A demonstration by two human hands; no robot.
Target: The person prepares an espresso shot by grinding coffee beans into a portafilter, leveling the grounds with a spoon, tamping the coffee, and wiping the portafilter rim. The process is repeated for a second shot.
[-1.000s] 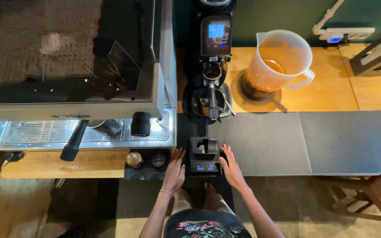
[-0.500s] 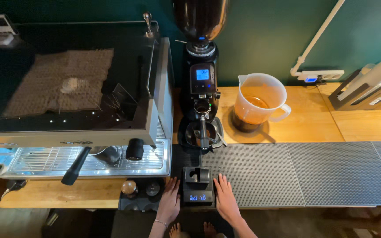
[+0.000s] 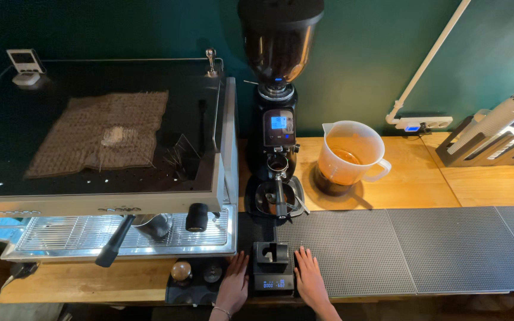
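A small black scale [image 3: 272,268] with a lit display and a cradle on top sits at the counter's front edge. My left hand [image 3: 234,286] rests flat against its left side, fingers apart. On the grey mat, my right hand [image 3: 310,280] lies flat against the scale's right side, fingers spread. Neither hand holds anything. Behind the scale stands a black coffee grinder [image 3: 277,89] with a dark bean hopper, a small blue screen and a portafilter [image 3: 279,199] resting in its fork.
An espresso machine [image 3: 108,172] fills the left, a woven cloth [image 3: 105,131] on top, a portafilter handle [image 3: 113,242] sticking out. Tampers [image 3: 181,271] sit left of my left hand. A translucent jug [image 3: 347,156] stands right of the grinder. Grey mats [image 3: 423,246] run rightward.
The view has tilted upward, so the grinder hopper and wall show more and my arms drop out of view. Both hands stay beside the scale.
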